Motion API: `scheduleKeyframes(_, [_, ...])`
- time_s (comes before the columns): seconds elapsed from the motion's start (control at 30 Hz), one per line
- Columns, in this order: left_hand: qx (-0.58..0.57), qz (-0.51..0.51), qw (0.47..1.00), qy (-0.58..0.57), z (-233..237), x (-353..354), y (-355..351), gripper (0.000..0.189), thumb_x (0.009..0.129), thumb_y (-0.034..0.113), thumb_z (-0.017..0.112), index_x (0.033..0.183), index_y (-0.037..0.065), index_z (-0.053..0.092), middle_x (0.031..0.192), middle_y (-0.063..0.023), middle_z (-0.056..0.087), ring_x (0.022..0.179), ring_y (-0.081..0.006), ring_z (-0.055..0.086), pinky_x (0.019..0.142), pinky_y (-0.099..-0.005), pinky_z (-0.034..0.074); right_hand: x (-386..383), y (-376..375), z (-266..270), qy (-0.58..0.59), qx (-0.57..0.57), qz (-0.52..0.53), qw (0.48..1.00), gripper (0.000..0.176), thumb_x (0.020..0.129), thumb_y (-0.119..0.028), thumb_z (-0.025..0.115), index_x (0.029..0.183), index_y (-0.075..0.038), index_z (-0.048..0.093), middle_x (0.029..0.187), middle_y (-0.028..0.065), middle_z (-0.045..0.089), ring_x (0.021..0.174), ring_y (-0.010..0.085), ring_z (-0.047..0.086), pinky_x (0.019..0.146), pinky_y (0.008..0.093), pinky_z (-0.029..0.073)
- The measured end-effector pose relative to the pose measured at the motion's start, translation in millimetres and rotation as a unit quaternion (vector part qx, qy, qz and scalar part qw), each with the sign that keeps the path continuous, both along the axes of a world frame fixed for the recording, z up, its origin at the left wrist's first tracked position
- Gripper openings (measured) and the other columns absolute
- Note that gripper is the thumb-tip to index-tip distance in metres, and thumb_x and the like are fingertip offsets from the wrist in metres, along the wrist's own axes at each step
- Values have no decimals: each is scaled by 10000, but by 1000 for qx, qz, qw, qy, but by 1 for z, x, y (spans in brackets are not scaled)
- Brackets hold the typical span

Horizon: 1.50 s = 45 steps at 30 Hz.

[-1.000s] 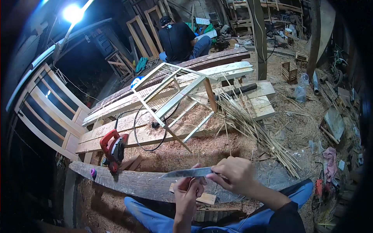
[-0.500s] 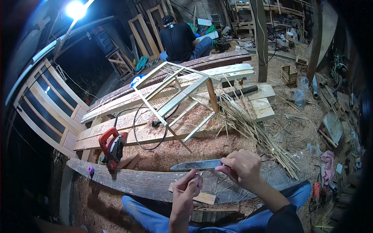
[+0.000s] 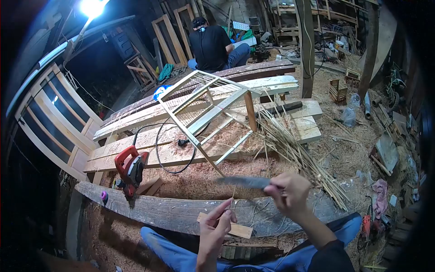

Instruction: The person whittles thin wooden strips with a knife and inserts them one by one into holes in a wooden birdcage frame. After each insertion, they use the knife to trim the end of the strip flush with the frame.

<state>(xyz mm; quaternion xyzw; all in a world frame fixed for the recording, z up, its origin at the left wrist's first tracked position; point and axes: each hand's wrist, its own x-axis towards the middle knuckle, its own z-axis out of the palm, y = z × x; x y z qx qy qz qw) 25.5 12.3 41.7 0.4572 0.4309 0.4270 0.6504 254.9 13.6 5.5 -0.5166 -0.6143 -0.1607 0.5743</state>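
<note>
My right hand (image 3: 292, 195) is closed around the handle of a knife (image 3: 244, 182), its blade pointing left and slightly blurred. Below the blade, my left hand (image 3: 215, 231) pinches a thin bamboo stick (image 3: 234, 192) that pokes up from the fingertips. Blade and stick look apart. Under both hands lies a weathered plank (image 3: 163, 212), with a small flat piece of wood (image 3: 241, 231) by my left hand. A bundle of thin bamboo sticks (image 3: 297, 152) rests beyond my right hand. Ahead stands a slatted wooden frame (image 3: 219, 108).
A red electric planer (image 3: 131, 168) with a black cable sits at the left, close to a purple-capped object (image 3: 105, 196). Long boards (image 3: 122, 152) cross the middle among shavings. Another person (image 3: 209, 47) sits at the back. A wooden post (image 3: 306, 54) rises behind the bundle.
The knife has lifted up and right, off the left fingertips, and now blurs. The thin stick shows more clearly above my left hand, which has barely moved.
</note>
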Motion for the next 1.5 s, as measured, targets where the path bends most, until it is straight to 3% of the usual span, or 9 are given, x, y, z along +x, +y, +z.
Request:
scheduleKeyframes(0.23, [-2, -50, 999, 13, -3, -4, -1, 173, 1027, 101, 609, 950, -23, 702, 787, 5, 602, 579, 12, 374, 511, -190, 261, -22, -5, 6, -106, -38, 130, 985, 305, 829, -351, 840, 949, -146, 648, 757, -18, 665, 587, 155, 600, 504, 304, 433])
scheduleKeyframes(0.43, [-7, -75, 997, 7, 1, -5, 0, 181, 1035, 89, 579, 942, -28, 681, 772, 36, 534, 605, 7, 368, 519, -199, 253, -16, -3, 4, -102, -29, 121, 987, 293, 807, -374, 839, 906, -162, 662, 748, -42, 634, 593, 130, 569, 498, 293, 404])
scheduleKeyframes(0.6, [1, -85, 996, 18, 1, -10, 0, 164, 1039, 84, 568, 1006, -37, 673, 788, 48, 508, 638, 3, 363, 533, -192, 249, -13, -3, 3, -107, -33, 128, 986, 362, 785, -373, 861, 975, -161, 637, 776, -19, 672, 586, 169, 597, 505, 316, 412])
scheduleKeyframes(0.67, [-1, -94, 995, 21, 2, -11, 0, 171, 1042, 83, 562, 1052, -43, 677, 792, 51, 500, 647, 2, 363, 538, -188, 248, -14, -2, 6, -111, -26, 112, 987, 287, 809, -393, 831, 892, -172, 669, 736, -52, 632, 592, 131, 564, 502, 290, 401])
scheduleKeyframes(0.83, [5, -96, 995, -23, 2, -21, 1, 367, 1034, 68, 575, 1378, -61, 600, 792, 41, 488, 666, -9, 375, 547, -179, 251, -3, 6, -5, -82, -22, 74, 994, 266, 833, -389, 818, 878, -177, 666, 732, -30, 648, 574, 142, 566, 505, 303, 407])
scheduleKeyframes(0.93, [9, -120, 990, -79, -7, -31, 0, 408, 1024, 53, 584, 1421, -42, 575, 799, 26, 510, 664, -7, 378, 541, -183, 257, 9, 5, 1, -51, -36, 6, 998, 240, 886, -363, 789, 877, -163, 657, 709, -6, 655, 562, 159, 572, 505, 319, 414])
scheduleKeyframes(1.13, [13, 17, 1000, 11, 2, -13, -4, 323, 997, 32, 586, 1290, -84, 658, 741, 2, 529, 600, -38, 359, 502, -209, 249, -10, 1, -5, -57, 10, 98, 994, 277, 892, -373, 789, 939, -144, 641, 748, 0, 672, 554, 152, 568, 492, 304, 417])
scheduleKeyframes(1.33, [28, -43, 997, 57, -8, -13, -5, 289, 988, 27, 592, 1235, -97, 678, 761, -22, 568, 607, -35, 381, 519, -206, 255, -19, -5, -1, -135, -40, 143, 980, 327, 850, -396, 820, 953, -144, 639, 769, 4, 693, 591, 151, 633, 490, 293, 444])
scheduleKeyframes(1.5, [80, -73, 994, -7, -10, -19, -3, 293, 1027, 43, 567, 1288, -24, 682, 850, -4, 609, 692, -22, 474, 576, -196, 351, 9, 7, 4, -31, -30, 44, 998, 238, 914, -343, 775, 916, -138, 655, 726, 18, 681, 572, 153, 617, 491, 310, 445])
